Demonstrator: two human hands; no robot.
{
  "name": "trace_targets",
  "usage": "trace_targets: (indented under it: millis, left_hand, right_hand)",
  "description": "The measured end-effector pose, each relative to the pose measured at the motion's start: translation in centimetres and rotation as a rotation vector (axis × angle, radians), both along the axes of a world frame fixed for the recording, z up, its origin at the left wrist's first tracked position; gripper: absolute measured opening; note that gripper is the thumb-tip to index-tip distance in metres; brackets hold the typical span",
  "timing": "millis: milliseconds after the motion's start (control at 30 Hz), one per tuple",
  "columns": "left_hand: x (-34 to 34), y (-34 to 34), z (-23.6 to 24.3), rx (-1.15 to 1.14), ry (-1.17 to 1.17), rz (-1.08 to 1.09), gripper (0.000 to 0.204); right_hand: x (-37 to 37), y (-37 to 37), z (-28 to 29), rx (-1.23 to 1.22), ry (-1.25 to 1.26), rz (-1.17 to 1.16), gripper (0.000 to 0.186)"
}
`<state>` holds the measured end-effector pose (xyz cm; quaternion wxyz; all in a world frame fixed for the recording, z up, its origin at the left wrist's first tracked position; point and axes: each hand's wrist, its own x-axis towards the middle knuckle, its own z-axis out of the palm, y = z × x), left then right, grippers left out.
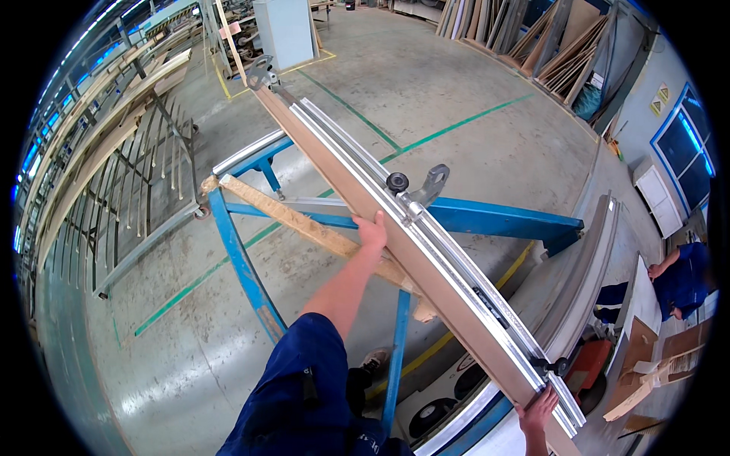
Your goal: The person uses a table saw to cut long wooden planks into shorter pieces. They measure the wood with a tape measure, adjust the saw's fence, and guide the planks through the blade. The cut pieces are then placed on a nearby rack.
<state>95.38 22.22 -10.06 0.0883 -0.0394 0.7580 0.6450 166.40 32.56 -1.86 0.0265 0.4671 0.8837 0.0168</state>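
Observation:
A long brown board [449, 300] runs diagonally beside a silver aluminium rail [475, 277]. The rail carries a black-knobbed bracket [398, 183] with a metal plate and another black knob [560, 366] near its lower end. My left hand [369, 235] grips the board's near edge around its middle. My right hand [537, 410] holds the board and rail at the lower right end, fingers curled over them. Under the board, a rough wooden beam [304, 223] slants across a blue metal frame [243, 273].
A co-worker [677, 285] in dark blue stands at the right beside a white panel and cardboard [635, 357]. A rack of long timber [114, 137] fills the left. Leaning boards [509, 38] line the back right. A grey cabinet [281, 34] stands behind. Green lines mark the floor.

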Motion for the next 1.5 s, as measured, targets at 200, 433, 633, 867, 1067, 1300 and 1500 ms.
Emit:
trace_targets:
  millis: [200, 433, 633, 867, 1067, 1300, 1500]
  left_hand:
    - [-0.9, -0.9, -0.1, 0.008, -0.017, -0.002, 0.093]
    - [-1.2, -0.8, 0.4, -0.034, -0.082, -0.041, 0.102]
    - [0.0, -0.5, -0.8, -0.051, -0.091, -0.046, 0.11]
    - [1.8, -0.7, 1.7, -0.04, -0.079, -0.028, 0.106]
    - [1.8, -0.6, 1.7, 0.053, -0.133, -0.012, 0.091]
    - [2.2, -0.5, 2.3, 0.03, -0.119, -0.025, 0.089]
    - [2.7, -0.9, 2.9, 0.022, -0.095, -0.026, 0.085]
  right_hand:
    - [-0.9, -0.2, -0.2, 0.005, 0.02, -0.045, 0.13]
    - [-0.4, -0.5, -0.9, 0.083, 0.046, -0.045, 0.127]
    - [-1.5, -0.5, -0.2, 0.096, 0.084, -0.033, 0.126]
    - [-1.3, -0.7, -0.3, 0.066, 0.054, -0.095, 0.127]
    - [-1.8, -0.9, 0.5, 0.032, 0.053, -0.104, 0.128]
    - [-1.6, -0.8, 0.5, 0.017, 0.041, -0.116, 0.128]
    - [-1.5, -0.8, 0.7, -0.029, 0.015, -0.131, 0.13]
